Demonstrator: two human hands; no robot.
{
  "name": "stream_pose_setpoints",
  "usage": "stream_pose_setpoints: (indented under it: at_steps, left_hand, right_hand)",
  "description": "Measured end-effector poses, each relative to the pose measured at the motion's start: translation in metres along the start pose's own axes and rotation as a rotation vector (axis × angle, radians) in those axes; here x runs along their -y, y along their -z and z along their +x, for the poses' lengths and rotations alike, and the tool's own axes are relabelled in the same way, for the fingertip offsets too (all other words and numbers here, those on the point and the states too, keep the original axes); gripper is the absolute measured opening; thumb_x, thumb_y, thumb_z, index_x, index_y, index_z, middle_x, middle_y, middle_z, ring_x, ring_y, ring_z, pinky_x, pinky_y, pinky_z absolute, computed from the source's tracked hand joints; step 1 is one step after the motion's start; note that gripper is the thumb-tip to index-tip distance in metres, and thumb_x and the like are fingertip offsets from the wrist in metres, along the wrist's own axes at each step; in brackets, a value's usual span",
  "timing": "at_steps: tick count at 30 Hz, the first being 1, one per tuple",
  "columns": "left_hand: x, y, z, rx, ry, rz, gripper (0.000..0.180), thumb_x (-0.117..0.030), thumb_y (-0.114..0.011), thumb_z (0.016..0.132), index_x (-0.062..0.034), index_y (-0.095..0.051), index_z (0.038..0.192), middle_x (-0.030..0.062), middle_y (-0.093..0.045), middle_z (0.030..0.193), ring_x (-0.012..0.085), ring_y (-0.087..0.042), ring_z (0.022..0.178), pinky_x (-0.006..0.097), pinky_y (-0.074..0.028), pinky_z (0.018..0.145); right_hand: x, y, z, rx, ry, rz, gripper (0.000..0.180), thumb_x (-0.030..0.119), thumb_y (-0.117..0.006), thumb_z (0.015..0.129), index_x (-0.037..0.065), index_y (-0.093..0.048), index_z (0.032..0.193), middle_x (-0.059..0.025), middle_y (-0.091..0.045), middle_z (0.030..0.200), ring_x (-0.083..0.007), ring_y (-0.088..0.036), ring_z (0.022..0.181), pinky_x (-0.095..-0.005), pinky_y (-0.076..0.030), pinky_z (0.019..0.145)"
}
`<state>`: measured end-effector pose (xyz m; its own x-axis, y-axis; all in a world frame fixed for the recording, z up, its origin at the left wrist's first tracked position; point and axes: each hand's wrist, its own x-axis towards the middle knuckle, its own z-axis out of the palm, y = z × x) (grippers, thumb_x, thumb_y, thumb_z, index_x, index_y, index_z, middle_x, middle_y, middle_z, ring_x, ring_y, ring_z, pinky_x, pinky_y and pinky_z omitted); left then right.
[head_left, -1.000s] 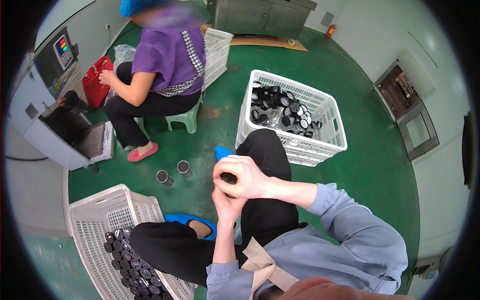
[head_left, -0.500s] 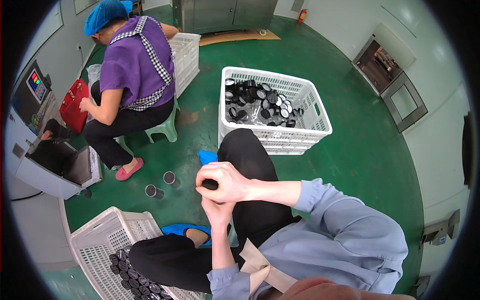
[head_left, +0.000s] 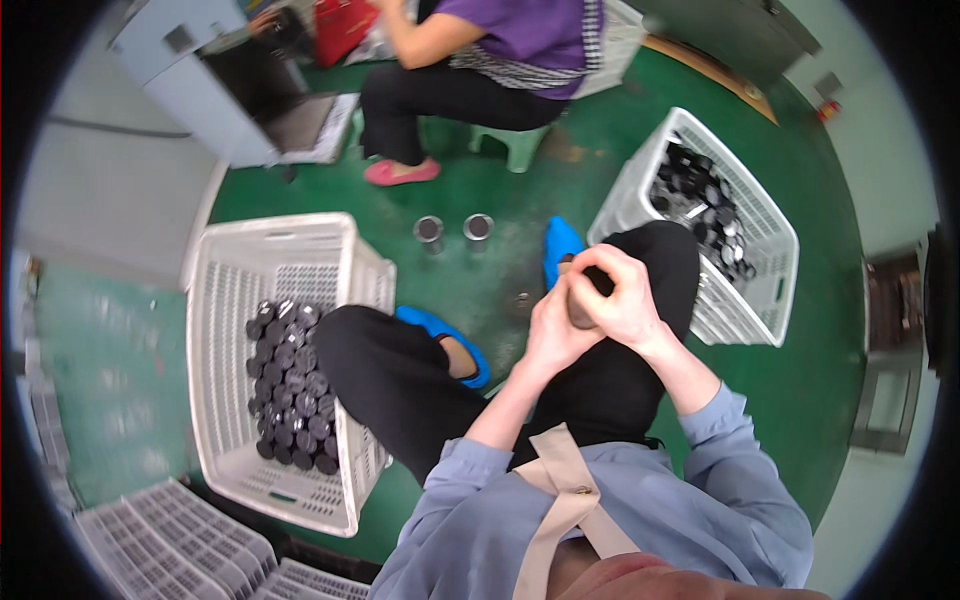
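Observation:
My left hand [head_left: 553, 332] is wrapped round the body of a small dark cylindrical jar [head_left: 580, 314], holding it over my right thigh. The curled fingers of my right hand [head_left: 632, 302] close about its upper end, where a dark top shows inside the ring of thumb and forefinger. Most of the jar is hidden by both hands. On the floor in front of me stand two clear jars with dark contents, a left one [head_left: 428, 230] and a right one [head_left: 478, 228].
Beside my left knee a white crate [head_left: 205, 340] holds many black-lidded jars [head_left: 290, 385]. Another white crate [head_left: 770, 225] at the right holds loose black lids [head_left: 705, 200]. A co-worker in purple [head_left: 520, 40] sits on a green stool [head_left: 515, 145] near a machine [head_left: 200, 80].
My view has swung left and down, bringing the left crate fully into sight. Both hands still grip the jar, and my right hand has tilted round its top.

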<state>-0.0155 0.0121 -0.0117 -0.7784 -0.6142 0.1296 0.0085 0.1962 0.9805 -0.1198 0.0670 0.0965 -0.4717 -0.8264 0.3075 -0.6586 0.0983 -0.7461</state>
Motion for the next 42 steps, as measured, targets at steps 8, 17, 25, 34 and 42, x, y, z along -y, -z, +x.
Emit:
stream_pose_setpoints:
  at_steps: [8, 17, 25, 34, 42]
  left_hand:
    - [0.010, 0.024, -0.002, 0.091, -0.072, -0.527, 0.055, -0.013, -0.084, 0.074, -0.0011, -0.058, 0.121, 0.0034, -0.067, 0.092, 0.0199, -0.069, 0.081, 0.038, -0.057, 0.076]
    - [-0.004, -0.003, -0.008, -0.023, 0.142, -0.316, 0.076, -0.018, -0.088, 0.068, 0.0044, -0.054, 0.133, 0.0172, -0.072, 0.111, 0.0246, -0.073, 0.104, 0.039, -0.057, 0.093]
    - [-0.010, 0.029, -0.001, 0.346, -0.066, -0.612, 0.058, -0.018, -0.088, 0.072, 0.0001, -0.060, 0.119, 0.0064, -0.064, 0.105, 0.0154, -0.062, 0.102, 0.035, -0.053, 0.089]
    - [0.006, 0.004, -0.012, 0.498, -0.073, -0.654, 0.046, -0.023, -0.092, 0.069, -0.0007, -0.067, 0.099, 0.0036, -0.068, 0.089, 0.0150, -0.066, 0.084, 0.033, -0.055, 0.075]
    - [-0.012, -0.007, -0.022, 0.554, -0.028, -0.869, 0.040, -0.023, -0.091, 0.070, 0.0002, -0.070, 0.096, 0.0037, -0.071, 0.089, 0.0143, -0.069, 0.083, 0.032, -0.056, 0.076]
  right_hand:
    - [0.024, 0.004, 0.019, 0.282, 0.163, 0.135, 0.025, 0.014, -0.080, 0.081, -0.002, -0.071, 0.099, -0.0134, -0.073, 0.099, -0.0300, -0.071, 0.094, -0.0418, -0.055, 0.088]
    - [-0.018, -0.016, 0.003, 0.104, -0.080, 0.126, 0.006, -0.003, -0.073, 0.088, -0.003, -0.068, 0.091, -0.0076, -0.072, 0.094, -0.0153, -0.067, 0.089, -0.0293, -0.053, 0.086]
    - [0.024, 0.021, 0.029, 0.401, 0.228, 0.163, 0.028, 0.012, -0.082, 0.073, -0.002, -0.072, 0.095, -0.0134, -0.075, 0.101, -0.0315, -0.071, 0.103, -0.0430, -0.054, 0.096]
    - [0.020, 0.025, -0.006, 0.433, 0.157, 0.383, 0.029, 0.026, -0.077, 0.082, -0.001, -0.067, 0.082, -0.0124, -0.072, 0.083, -0.0285, -0.068, 0.082, -0.0404, -0.054, 0.078]
    - [0.024, 0.029, -0.013, 0.373, 0.238, 0.277, 0.015, 0.007, -0.071, 0.087, -0.001, -0.063, 0.078, -0.0126, -0.070, 0.080, -0.0255, -0.066, 0.077, -0.0346, -0.052, 0.074]
